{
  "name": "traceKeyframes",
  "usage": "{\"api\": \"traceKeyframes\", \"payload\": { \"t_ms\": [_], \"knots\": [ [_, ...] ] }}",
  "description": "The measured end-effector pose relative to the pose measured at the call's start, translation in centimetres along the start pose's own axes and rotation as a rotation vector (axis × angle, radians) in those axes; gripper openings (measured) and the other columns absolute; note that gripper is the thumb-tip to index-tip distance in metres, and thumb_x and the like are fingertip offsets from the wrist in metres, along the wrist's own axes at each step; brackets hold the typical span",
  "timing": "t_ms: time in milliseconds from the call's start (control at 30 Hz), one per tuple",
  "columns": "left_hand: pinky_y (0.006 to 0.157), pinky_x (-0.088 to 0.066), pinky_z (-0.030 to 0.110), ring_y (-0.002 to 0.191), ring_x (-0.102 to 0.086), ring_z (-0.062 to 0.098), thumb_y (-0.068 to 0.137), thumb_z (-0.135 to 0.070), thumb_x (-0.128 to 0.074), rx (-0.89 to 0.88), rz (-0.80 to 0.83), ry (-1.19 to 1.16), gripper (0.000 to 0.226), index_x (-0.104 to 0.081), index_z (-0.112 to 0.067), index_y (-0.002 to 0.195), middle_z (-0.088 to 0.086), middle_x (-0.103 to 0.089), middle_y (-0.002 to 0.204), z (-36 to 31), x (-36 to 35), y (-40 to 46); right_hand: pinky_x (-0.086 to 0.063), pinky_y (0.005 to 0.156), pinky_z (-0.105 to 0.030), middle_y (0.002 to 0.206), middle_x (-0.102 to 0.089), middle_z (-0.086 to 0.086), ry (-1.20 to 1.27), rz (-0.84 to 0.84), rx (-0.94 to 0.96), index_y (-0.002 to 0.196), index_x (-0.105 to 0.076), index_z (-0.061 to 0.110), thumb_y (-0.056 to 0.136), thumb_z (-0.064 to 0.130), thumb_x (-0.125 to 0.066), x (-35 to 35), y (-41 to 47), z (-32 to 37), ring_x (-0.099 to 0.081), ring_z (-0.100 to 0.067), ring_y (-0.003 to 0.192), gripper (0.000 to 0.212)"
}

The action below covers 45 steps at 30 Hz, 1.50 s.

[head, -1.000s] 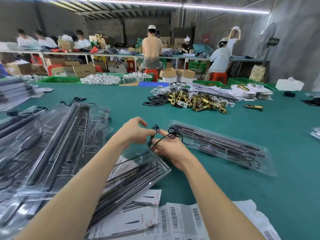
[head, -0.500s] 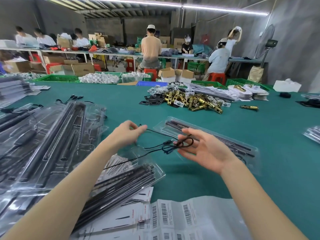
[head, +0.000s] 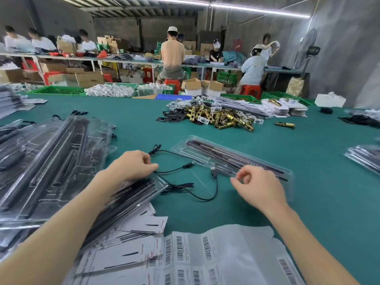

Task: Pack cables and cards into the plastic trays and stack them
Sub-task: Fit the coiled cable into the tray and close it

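A black cable (head: 186,185) lies uncoiled on the green surface (head: 308,161), just left of a clear plastic tray (head: 232,159) holding dark rods. The left hand (head: 131,167) pinches the cable's near strand; the right hand (head: 259,186), over the tray's near edge, curls thumb to finger, gripping nothing visible. Barcode cards (head: 185,251) lie nearer than the cable.

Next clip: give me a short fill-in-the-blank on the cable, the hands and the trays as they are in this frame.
1. The black cable lies loose on the ____ table.
2. The ____ hand pinches the cable.
3. The right hand hovers by a clear ____ that holds dark rods.
4. The cards near the arms bear printed ____.

Missing words: green; left; tray; barcodes
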<state>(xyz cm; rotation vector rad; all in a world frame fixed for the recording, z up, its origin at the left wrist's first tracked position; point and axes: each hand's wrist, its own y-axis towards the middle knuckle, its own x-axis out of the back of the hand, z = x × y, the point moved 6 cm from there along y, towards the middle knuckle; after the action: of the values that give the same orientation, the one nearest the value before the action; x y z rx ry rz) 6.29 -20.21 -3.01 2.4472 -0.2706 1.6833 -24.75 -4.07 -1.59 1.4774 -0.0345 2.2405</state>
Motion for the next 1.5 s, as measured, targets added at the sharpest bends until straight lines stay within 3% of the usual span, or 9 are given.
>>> {"api": "traceKeyframes", "payload": {
  "t_ms": [133,367,567,800,867,967,1200,1367,1500],
  "knots": [
    [0.057,-0.036,0.025,0.068,-0.053,0.006,0.079,-0.045,-0.068,0.082,-0.061,-0.014,0.027,-0.058,-0.022,0.070,-0.007,-0.062,0.069,2.1,-0.3,1.6,-0.038,0.111,-0.043,0.140,-0.051,0.010,-0.288,0.097,0.158,0.138,-0.050,0.034,0.092,0.049,-0.057,-2.9,2.3,0.5,-0.044,-0.018,0.131,0.049],
    [0.091,-0.048,0.046,0.103,-0.053,0.032,0.090,-0.027,-0.063,0.049,-0.291,0.031,0.014,-0.059,-0.014,0.087,0.012,-0.058,0.102,2.3,1.6,1.1,-0.045,0.092,-0.036,0.122,-0.064,0.003,-0.274,-0.131,0.124,0.120,-0.062,0.024,0.102,0.046,-0.046,-3.4,4.4,0.9,-0.055,-0.021,0.114,0.033],
    [0.083,-0.049,0.035,0.088,-0.059,0.012,0.090,-0.059,-0.059,-0.392,-0.223,-0.009,0.030,-0.061,-0.029,0.090,-0.016,-0.061,0.090,-5.6,0.3,-3.2,-0.033,0.057,-0.030,0.077,-0.062,0.003,-0.221,-0.395,0.192,0.110,-0.064,0.023,0.106,0.041,-0.039,0.9,4.6,3.0,-0.055,-0.024,0.070,0.030],
    [0.084,-0.055,0.037,0.092,-0.067,0.028,0.074,-0.053,-0.082,0.172,-0.305,-0.825,0.093,-0.020,-0.032,0.139,0.007,-0.039,0.126,-3.6,0.3,0.3,-0.046,0.047,-0.028,0.071,-0.070,0.007,0.023,-0.649,0.545,0.107,-0.077,0.026,0.097,0.031,-0.059,4.9,-0.9,3.3,-0.062,-0.017,0.060,0.021],
    [0.065,-0.061,0.032,0.074,-0.076,0.025,0.081,-0.044,-0.080,0.187,-0.168,-1.003,0.081,-0.025,-0.034,0.140,0.008,-0.045,0.129,-3.8,-0.5,1.3,-0.050,0.053,-0.028,0.082,-0.073,0.010,0.036,-0.627,0.645,0.110,-0.078,0.023,0.097,0.026,-0.063,4.3,-2.4,2.6,-0.066,-0.012,0.071,0.020],
    [0.067,-0.062,0.030,0.071,-0.076,0.022,0.099,-0.018,-0.062,0.147,-0.105,-1.083,0.013,-0.058,-0.018,0.112,0.008,-0.060,0.130,-3.4,-0.7,1.2,-0.057,0.067,-0.030,0.098,-0.074,0.014,0.104,-0.522,0.709,0.115,-0.077,0.023,0.098,0.021,-0.065,3.8,-3.4,0.9,-0.068,-0.008,0.090,0.021],
    [0.067,-0.046,0.015,0.078,-0.059,0.017,0.091,-0.007,-0.059,-0.236,-0.501,-0.516,0.013,-0.060,-0.019,0.095,-0.002,-0.066,0.088,-3.3,6.3,-4.2,-0.057,0.085,-0.034,0.104,-0.067,0.029,0.177,-0.135,0.510,0.110,-0.077,0.038,0.085,0.015,-0.077,0.2,-3.2,-1.2,-0.061,-0.002,0.106,0.034],
    [0.071,-0.050,0.035,0.079,-0.057,0.020,0.083,-0.005,-0.056,-0.353,-0.158,-0.103,0.025,-0.052,-0.024,0.098,-0.009,-0.060,0.084,-7.4,7.2,-7.4,-0.049,0.085,-0.028,0.105,-0.066,0.023,0.096,0.071,0.310,0.093,-0.065,0.048,0.081,0.008,-0.067,-0.1,-1.0,-2.7,-0.057,-0.007,0.107,0.042],
    [0.055,-0.035,0.014,0.064,-0.051,-0.003,0.084,-0.032,-0.074,-0.475,0.221,-0.144,0.037,-0.046,-0.035,0.107,-0.016,-0.057,0.073,-9.7,5.6,-9.4,-0.041,0.084,-0.018,0.112,-0.063,0.017,0.047,0.177,0.212,0.097,-0.060,0.043,0.084,0.013,-0.065,-0.1,-0.4,-1.2,-0.056,-0.011,0.110,0.033]
  ]
}}
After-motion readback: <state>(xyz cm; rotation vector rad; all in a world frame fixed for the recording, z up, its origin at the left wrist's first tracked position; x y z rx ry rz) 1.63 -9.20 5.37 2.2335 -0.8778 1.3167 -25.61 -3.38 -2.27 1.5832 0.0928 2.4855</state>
